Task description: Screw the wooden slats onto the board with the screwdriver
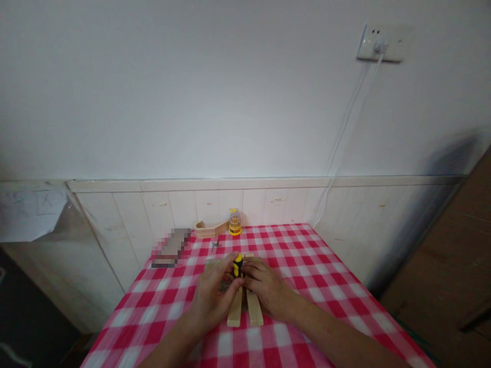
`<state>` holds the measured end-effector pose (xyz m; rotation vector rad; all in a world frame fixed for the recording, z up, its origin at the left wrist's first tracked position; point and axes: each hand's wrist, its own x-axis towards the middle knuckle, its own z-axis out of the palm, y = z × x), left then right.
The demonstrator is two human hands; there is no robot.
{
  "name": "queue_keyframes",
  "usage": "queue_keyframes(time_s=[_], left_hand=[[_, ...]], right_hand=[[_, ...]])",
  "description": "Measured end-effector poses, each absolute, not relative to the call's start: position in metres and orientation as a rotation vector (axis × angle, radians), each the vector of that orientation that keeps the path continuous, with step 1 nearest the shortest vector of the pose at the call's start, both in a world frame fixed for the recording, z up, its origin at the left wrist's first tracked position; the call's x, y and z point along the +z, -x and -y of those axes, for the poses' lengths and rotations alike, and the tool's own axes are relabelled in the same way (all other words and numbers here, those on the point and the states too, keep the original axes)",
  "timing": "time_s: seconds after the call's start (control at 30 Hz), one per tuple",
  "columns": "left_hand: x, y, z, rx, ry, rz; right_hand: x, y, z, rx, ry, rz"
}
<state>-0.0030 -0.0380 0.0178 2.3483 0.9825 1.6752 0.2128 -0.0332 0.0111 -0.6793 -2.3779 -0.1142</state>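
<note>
A stubby yellow and black screwdriver [238, 259] is gripped in my left hand [210, 289], between the thumb and fingers, above the wooden pieces. Below it lies a pale wooden strip [235, 311], its near end pointing toward me. Beside that, a second wooden strip [254, 311] runs under the fingers of my right hand [270, 287], which are bent closed over it, close to the screwdriver. The screwdriver's tip is hidden. Part of a flat wooden piece with dark markings [225, 285] shows behind my left thumb.
A red-and-white checked cloth [307, 296] covers the table. Near the wall stand a yellow-based bit container [235, 223] and a curved wooden part [209, 230]. Small metal pieces [216, 245] lie in front of them. A blurred-out flat object [172, 248] is at the left edge.
</note>
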Motion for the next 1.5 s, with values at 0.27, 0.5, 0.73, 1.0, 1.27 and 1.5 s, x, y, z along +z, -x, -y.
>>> queue_keyframes(time_s=[0.27,0.5,0.73,1.0,1.27,1.5], left_hand=[[0.017,0.005,0.037,1.633,-2.365,-0.937],[0.018,0.006,0.036,1.586,-2.333,-0.943],[0.022,0.008,0.033,1.414,-2.314,-0.94],[0.023,0.005,0.037,1.403,-2.321,-1.008],[0.021,-0.002,0.042,1.623,-2.219,-1.012],[0.021,0.001,0.042,1.581,-2.124,-0.987]], right_hand=[[0.015,-0.213,0.035,-0.086,0.678,2.406],[0.009,-0.211,0.032,-0.124,0.655,2.363],[0.006,-0.211,0.03,-0.132,0.658,2.367],[-0.002,-0.21,0.027,-0.162,0.673,2.361],[-0.001,-0.212,0.026,-0.159,0.67,2.375],[0.01,-0.211,0.033,-0.131,0.66,2.369]])
